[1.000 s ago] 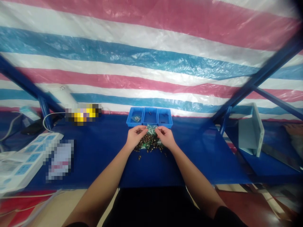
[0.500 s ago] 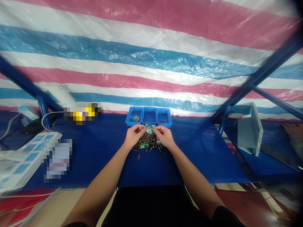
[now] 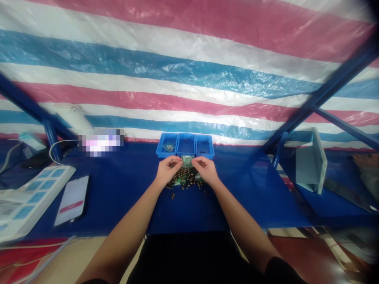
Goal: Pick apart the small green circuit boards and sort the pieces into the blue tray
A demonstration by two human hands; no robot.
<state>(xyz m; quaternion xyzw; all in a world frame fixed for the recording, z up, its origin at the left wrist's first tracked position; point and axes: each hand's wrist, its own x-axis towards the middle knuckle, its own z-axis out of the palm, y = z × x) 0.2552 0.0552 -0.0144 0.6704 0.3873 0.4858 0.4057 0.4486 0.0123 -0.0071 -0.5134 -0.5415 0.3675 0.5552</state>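
A small greenish packet (image 3: 187, 160) was held above a pile of brass-coloured parts (image 3: 184, 173), just in front of three blue trays (image 3: 186, 149). The left hand (image 3: 167, 169) and right hand (image 3: 205, 169) pinched its opposite sides between thumb and fingers, forearms converging. Leftward on the bench (image 3: 118, 189), a phone (image 3: 72, 199) displayed a red bar, its lettering too blurred to read.

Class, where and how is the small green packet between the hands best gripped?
Probably by its left and right edges, with the left hand and right hand each pinching lightly from its own side. The small green packet looks thin and flat, so edge pinches suit it and leave its middle visible. The pile of small parts lies on the near side, making that approach look awkward.
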